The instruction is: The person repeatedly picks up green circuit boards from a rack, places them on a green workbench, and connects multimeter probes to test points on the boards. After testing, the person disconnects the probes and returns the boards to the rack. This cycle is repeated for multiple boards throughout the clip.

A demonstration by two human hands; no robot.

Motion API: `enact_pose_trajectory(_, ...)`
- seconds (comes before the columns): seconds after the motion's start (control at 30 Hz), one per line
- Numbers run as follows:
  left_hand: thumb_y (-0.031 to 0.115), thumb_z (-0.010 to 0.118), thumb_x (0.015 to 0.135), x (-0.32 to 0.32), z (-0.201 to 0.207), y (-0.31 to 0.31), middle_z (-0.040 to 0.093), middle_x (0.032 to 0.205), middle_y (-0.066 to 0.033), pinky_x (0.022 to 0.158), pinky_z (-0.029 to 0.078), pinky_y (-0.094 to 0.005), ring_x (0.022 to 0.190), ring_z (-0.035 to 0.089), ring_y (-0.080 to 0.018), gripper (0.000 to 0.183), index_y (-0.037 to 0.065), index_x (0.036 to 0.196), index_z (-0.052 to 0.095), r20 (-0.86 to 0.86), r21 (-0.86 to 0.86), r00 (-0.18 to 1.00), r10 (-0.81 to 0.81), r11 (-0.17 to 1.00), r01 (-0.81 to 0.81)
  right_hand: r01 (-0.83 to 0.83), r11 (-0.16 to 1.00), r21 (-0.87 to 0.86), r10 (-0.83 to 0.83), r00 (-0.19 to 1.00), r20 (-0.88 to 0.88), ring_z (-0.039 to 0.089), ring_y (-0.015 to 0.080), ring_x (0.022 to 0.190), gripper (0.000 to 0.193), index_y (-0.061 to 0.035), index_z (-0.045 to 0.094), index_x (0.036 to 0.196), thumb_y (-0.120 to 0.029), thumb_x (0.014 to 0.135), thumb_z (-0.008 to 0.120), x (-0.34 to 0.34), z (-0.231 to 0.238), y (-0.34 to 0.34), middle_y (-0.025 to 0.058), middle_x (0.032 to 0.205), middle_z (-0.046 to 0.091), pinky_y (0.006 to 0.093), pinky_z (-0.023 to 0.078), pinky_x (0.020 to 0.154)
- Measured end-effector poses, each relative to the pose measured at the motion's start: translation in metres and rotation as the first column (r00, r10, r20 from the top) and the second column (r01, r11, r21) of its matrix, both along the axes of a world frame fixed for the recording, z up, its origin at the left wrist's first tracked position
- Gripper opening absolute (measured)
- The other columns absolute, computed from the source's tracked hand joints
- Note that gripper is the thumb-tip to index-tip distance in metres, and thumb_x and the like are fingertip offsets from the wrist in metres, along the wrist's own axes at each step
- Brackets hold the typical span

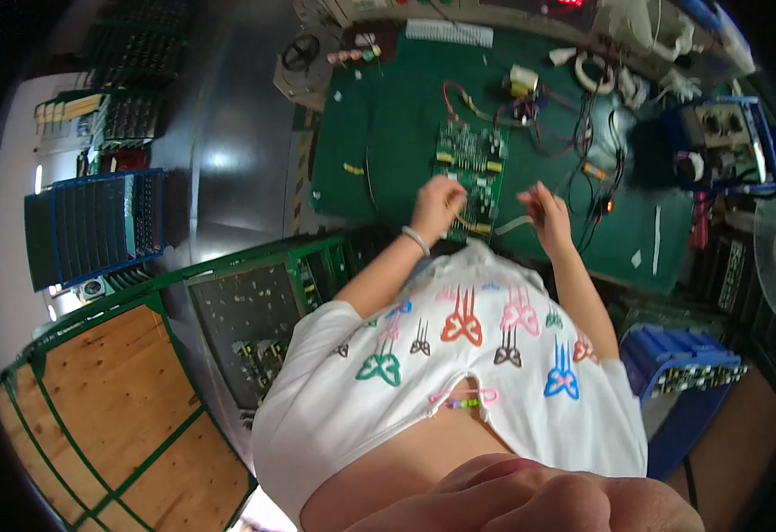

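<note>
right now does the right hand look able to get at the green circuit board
Probably yes: the right hand is just right of the green circuit board, with only a pale strip seen between them. The left hand is at the board's left side, seemingly out of the way.

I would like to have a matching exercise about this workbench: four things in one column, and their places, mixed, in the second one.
Things:
1. Circuit board
2. Left hand
3. Right hand
4. Blue bin

Places:
A. To the right of the board, beside a pale strip
B. Lying on the green tabletop
C. Off the tabletop, on the person's right
D. At the board's left edge, with a pale band around its wrist

Right pairs: 1-B, 2-D, 3-A, 4-C
</note>
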State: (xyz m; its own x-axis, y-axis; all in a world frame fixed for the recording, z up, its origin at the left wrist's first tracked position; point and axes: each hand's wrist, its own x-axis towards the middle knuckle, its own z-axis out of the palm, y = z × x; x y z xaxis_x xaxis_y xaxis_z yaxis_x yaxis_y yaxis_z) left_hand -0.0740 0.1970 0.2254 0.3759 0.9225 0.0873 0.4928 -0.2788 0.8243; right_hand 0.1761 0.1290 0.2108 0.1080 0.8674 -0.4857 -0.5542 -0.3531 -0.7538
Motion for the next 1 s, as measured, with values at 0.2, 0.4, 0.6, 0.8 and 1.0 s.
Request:
enact_pose_trajectory(0.2, -0.001, 0.075, 0.081, -0.058, -0.028, 0.018, 0.07, 0.09, -0.0128, 0.073, 0.059, -0.0305, 0.081, 0.071, -0.0217, 0.007, -0.003, 0.087, 0.072, 0.051, 0.045, 0.936, 0.348, 0.935, -0.351, -0.22, 0.975, -0.004, 0.198, 0.866, 0.459, 0.043, 0.0079, 0.068, 0.043, -0.002, 0.07, 0.1, -0.037, 0.105, 0.046, -0.044, -0.002, 0.014, -0.0014, 0.074, 0.05, 0.0236, 0.036, 0.061)
enact_pose_trajectory(0.4, -0.001, 0.076, 0.083, -0.065, -0.046, 0.03, 0.072, 0.096, -0.0124, 0.078, 0.059, -0.0269, 0.086, 0.071, -0.017, 0.014, -0.005, 0.096, 0.073, 0.121, -0.201, 0.945, 0.304, 0.94, -0.277, -0.161, 0.953, 0.257, 0.005, 0.855, 0.518, 0.059, 0.0113, 0.078, 0.017, -0.0023, 0.07, 0.103, -0.017, 0.095, 0.066, -0.084, -0.021, 0.023, 0.0039, 0.084, 0.063, 0.0265, 0.048, 0.07)
enact_pose_trajectory(0.6, 0.0, 0.079, 0.081, -0.055, -0.076, 0.033, 0.074, 0.09, -0.0108, 0.076, 0.057, -0.0239, 0.082, 0.071, -0.0143, 0.019, -0.006, 0.097, 0.071, 0.157, -0.382, 0.924, 0.35, 0.884, -0.269, -0.211, 0.934, 0.289, -0.081, 0.664, 0.744, 0.066, 0.0222, 0.079, 0.018, -0.005, 0.069, 0.098, -0.011, 0.082, 0.075, -0.107, -0.033, 0.032, 0.0096, 0.088, 0.067, 0.033, 0.053, 0.075)
enact_pose_trajectory(0.8, 0.003, 0.081, 0.08, -0.052, -0.067, 0.04, 0.075, 0.088, -0.0096, 0.075, 0.056, -0.0239, 0.079, 0.07, -0.0128, 0.014, -0.004, 0.091, 0.074, 0.17, -0.443, 0.929, 0.328, 0.868, -0.226, -0.353, 0.887, 0.299, -0.128, 0.434, 0.892, 0.061, 0.0265, 0.074, 0.018, -0.0082, 0.067, 0.088, -0.011, 0.075, 0.079, -0.112, -0.041, 0.042, 0.0065, 0.081, 0.067, 0.0384, 0.048, 0.067)
enact_pose_trajectory(1.0, 0.005, 0.081, 0.079, -0.047, -0.074, 0.04, 0.075, 0.086, -0.0091, 0.073, 0.056, -0.0246, 0.078, 0.069, -0.0123, 0.016, -0.004, 0.09, 0.075, 0.026, -0.332, 0.969, 0.247, 0.916, -0.224, -0.372, 0.87, 0.324, -0.184, 0.364, 0.913, 0.061, 0.0266, 0.078, 0.018, -0.0085, 0.068, 0.089, -0.011, 0.075, 0.079, -0.114, -0.046, 0.049, 0.0052, 0.083, 0.067, 0.0398, 0.049, 0.073)
